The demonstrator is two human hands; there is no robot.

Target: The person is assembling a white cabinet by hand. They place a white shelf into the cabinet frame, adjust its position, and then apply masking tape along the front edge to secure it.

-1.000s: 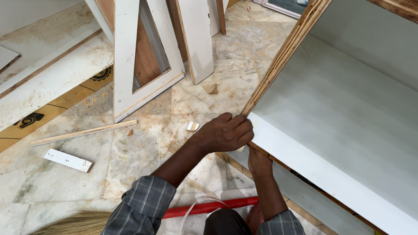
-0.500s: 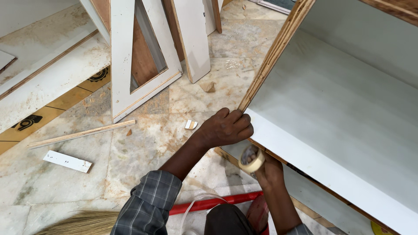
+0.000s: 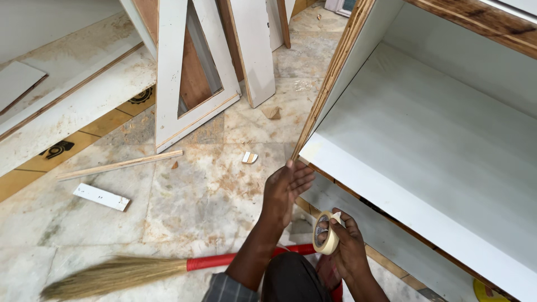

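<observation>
**Holding a tape roll beside the open cabinet's corner**

Looking down, your right hand [image 3: 348, 246] grips a roll of pale masking tape [image 3: 326, 233], fingers curled round its rim, low and near in the scene. Your left hand [image 3: 285, 187] is open, fingers straight and together, holding nothing, with its fingertips at the near corner of the white cabinet [image 3: 425, 140] lying on its side to the right. The cabinet's raw plywood edge [image 3: 330, 78] runs from that corner away to the far side. Between your two hands a short stretch of the cabinet's lower front edge shows.

To the left, open marble floor [image 3: 196, 201] gives room, broken by a thin wooden strip [image 3: 120, 165], a small white offcut [image 3: 101, 197] and a tiny scrap [image 3: 249, 157]. A broom with a red handle [image 3: 168, 267] lies near you, its handle passing behind your left arm. White panels [image 3: 184, 72] lean at the far side.

The cabinet's right part is cut off by the frame. Whether any tape has been pulled loose is hard to make out.
</observation>
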